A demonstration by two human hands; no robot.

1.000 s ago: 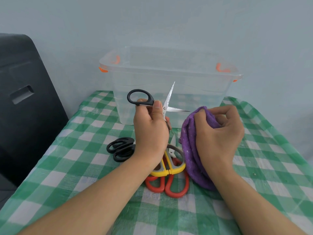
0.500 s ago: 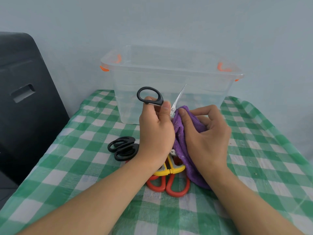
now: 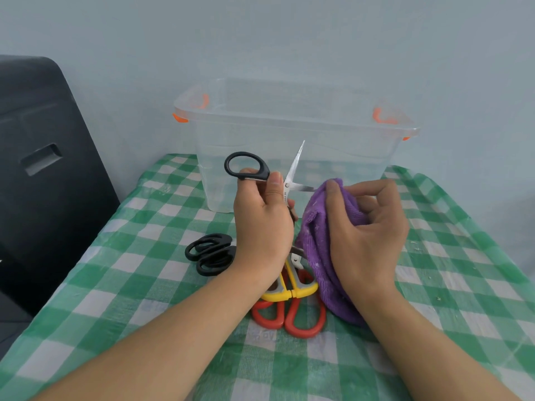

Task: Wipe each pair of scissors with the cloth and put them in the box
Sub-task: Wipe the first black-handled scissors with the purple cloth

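Observation:
My left hand [image 3: 262,221] grips black-handled scissors [image 3: 249,169] held up with the blades spread apart. One blade points up, the other points right into the purple cloth [image 3: 321,247]. My right hand [image 3: 364,230] pinches that cloth around the blade tip. The clear plastic box [image 3: 292,146] with orange clips stands just behind, at the table's far edge. On the green checked tablecloth lie another black pair [image 3: 211,253], a yellow pair [image 3: 292,290] and a red pair [image 3: 289,316], partly hidden by my left wrist and the cloth.
A black chair [image 3: 43,175] stands at the table's left side. A pale wall rises behind the box. The tablecloth [image 3: 463,270] stretches to the right of my right hand and in front of my arms.
My right hand slid the cloth rightward along the lower blade, from the pivot out to the tip. The left hand kept hold of the scissors.

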